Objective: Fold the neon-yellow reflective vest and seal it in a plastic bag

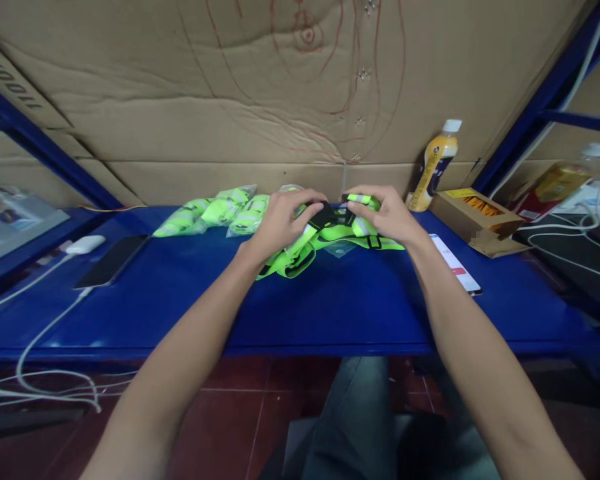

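Observation:
A neon-green reflective strap with grey stripes lies partly bunched on the blue tabletop, a black slider on its right end. My left hand pinches one half of a black side-release buckle on this strap. The other buckle half is in my right hand, with green webbing gathered beside it. The two halves face each other; whether they are joined I cannot tell. Part of the strap is hidden behind my fingers. Left of my hands, several clear bags hold rolled green straps.
A dark phone on a white cable and a white charging case lie at left. At right are a yellow drink bottle, an open cardboard box and a lit phone. Cardboard walls the back; blue posts flank the tabletop.

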Demonstrator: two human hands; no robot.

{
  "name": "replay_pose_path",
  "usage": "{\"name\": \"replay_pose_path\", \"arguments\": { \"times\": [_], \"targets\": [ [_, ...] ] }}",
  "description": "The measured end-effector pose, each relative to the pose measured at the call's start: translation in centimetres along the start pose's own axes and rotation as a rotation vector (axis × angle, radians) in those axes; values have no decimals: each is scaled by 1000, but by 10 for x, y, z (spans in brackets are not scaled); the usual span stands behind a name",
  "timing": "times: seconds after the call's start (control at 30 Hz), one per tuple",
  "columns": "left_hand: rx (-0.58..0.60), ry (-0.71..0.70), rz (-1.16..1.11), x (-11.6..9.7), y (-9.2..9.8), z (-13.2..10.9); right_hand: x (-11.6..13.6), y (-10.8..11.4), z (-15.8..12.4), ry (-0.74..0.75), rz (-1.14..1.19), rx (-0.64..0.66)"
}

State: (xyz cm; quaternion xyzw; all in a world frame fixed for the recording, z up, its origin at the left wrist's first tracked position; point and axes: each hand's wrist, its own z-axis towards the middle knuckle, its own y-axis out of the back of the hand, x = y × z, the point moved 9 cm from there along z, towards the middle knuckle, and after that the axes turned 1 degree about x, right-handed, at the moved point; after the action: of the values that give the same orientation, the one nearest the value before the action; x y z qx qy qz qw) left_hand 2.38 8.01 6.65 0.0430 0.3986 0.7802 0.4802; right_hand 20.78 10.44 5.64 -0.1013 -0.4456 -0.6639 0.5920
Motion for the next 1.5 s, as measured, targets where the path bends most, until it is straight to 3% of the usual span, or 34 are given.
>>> {"name": "replay_pose_path", "arguments": {
  "times": [0.13,0.3,0.77,1.0,1.17,1.23,1.37,1.5],
  "targets": [
    [5,-56,29,-5,-6,-1,3,-10,1,-3,-36,50],
    [-16,-3,18,0,1,-1,5,10,-1,-8,-32,-65],
    [29,-68,84,-9,-16,-4,2,-10,-2,-3,-35,92],
    [-135,15,-31,-8,-15,-9,0,-37,-3,-16,-30,172],
    [-184,51,-43,-7,-6,-8,4,-37,-5,6,-58,199],
    [-130,59,-14,-7,-4,-5,10,-27,-6,50,-184,142],
    [-58,135,13,9,6,1,30,-5,-11,220,-382,-113],
    [22,318,-290,38,6,0,40,-3,-18,301,-448,-230]
  ]
}}
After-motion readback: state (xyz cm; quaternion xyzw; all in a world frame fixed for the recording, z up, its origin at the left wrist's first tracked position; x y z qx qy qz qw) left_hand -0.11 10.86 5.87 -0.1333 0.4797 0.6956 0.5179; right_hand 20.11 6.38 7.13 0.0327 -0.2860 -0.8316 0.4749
